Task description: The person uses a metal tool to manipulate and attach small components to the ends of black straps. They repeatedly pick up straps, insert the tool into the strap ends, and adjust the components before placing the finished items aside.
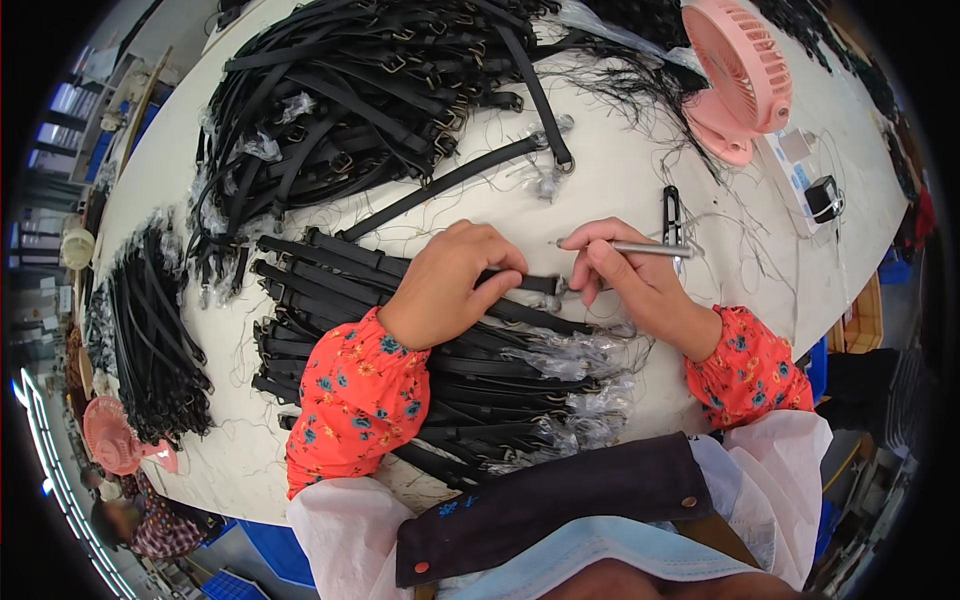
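My left hand [450, 275] pinches a black belt [540, 284] near its end, over a row of similar belts. That end has a metal piece with a bit of clear plastic, and it points toward my right hand [630, 275]. Between the thumb and fingers of my right hand sits a slim silver pen-like tool [655, 249], its tip pointing left above the belt. The lower fingers of that hand are curled close to the belt's end; whether they touch it I cannot tell. Under my left hand and forearm lies the row of black belts [480, 375], plastic-wrapped at their right ends.
A large heap of black buckled belts [370, 100] covers the far left of the white table [610, 180]. Another bundle [150, 330] lies at left. Black thread snips [671, 215], a pink fan [740, 75] and a black plug adapter [823, 199] stand at right, among loose threads.
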